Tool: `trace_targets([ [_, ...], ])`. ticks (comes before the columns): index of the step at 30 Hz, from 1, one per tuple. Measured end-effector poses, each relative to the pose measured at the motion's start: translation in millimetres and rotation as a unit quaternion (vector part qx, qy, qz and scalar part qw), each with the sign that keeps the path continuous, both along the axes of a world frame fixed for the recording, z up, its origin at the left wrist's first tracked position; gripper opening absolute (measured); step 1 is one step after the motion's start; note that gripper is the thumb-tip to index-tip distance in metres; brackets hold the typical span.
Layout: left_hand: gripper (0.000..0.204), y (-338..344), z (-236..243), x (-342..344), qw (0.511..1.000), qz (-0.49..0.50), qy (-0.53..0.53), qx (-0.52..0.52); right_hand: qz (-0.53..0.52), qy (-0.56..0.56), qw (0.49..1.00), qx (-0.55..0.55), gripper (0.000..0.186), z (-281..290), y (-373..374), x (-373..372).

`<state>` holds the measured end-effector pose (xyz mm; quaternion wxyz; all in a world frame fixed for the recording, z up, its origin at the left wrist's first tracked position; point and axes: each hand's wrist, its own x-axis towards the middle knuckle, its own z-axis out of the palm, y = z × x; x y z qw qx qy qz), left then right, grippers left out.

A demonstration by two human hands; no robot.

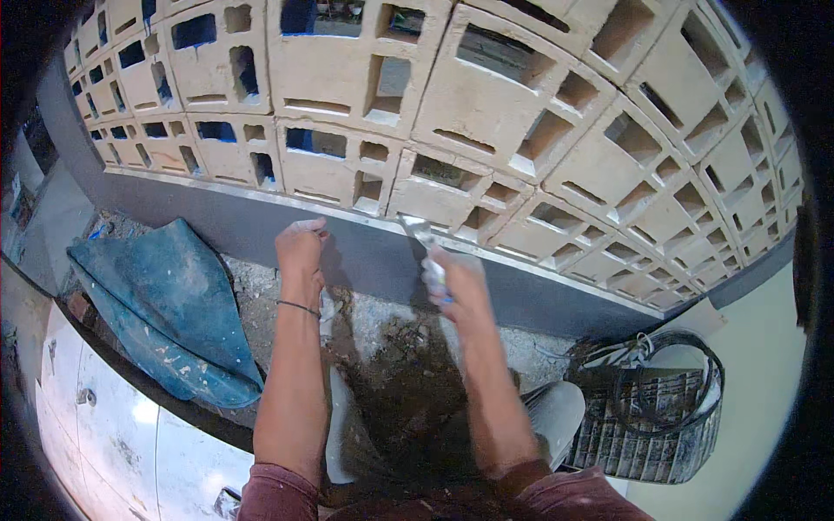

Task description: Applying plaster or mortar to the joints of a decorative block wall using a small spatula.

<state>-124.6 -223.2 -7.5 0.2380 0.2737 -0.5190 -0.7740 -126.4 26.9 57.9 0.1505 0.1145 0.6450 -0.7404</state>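
My right hand [462, 285], slightly blurred, is wrapped around the pale handle of a putty knife [419, 230]. The knife's metal blade points up and left, close to the white ledge [347, 214] under the perforated block wall [321, 74]. To the left, my left hand [301, 247] is raised in front of the grey base wall [369, 260] with its fingers curled closed. White dust or paste coats its knuckles, and whatever the fingers hold, if anything, is hidden. A dark band circles the left wrist.
A stained teal sheet [165, 300] lies crumpled on the left, above white tiles [117, 417]. Dirt and rubble [408, 347] cover the ground between my knees. At right, a coiled black cable [712, 382] rests on a dirty ribbed basket-like object [643, 434] beside a pale green wall [760, 373].
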Motion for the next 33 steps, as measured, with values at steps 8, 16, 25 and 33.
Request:
trace_targets([
  [8,0.022,-4.9,6.1,-2.7,0.999,0.002,-0.030,0.033,-0.031,-0.027,0.999,-0.018,0.022,-2.1,-13.0,-13.8],
  [16,0.026,18.3,-2.0,-6.9,1.000,-0.011,-0.016,0.003,-0.069,-0.010,0.996,-0.052,0.020,-19.4,11.6,-21.2],
  [25,0.027,-29.0,-36.0,-14.5,0.985,0.029,-0.009,-0.168,0.010,-0.036,0.999,-0.032,0.017,-17.3,-38.8,2.8],
  [33,0.028,17.2,12.4,-1.9,0.998,0.026,-0.035,-0.034,-0.066,-0.019,0.997,-0.042,0.015,-13.9,11.9,-6.7],
])
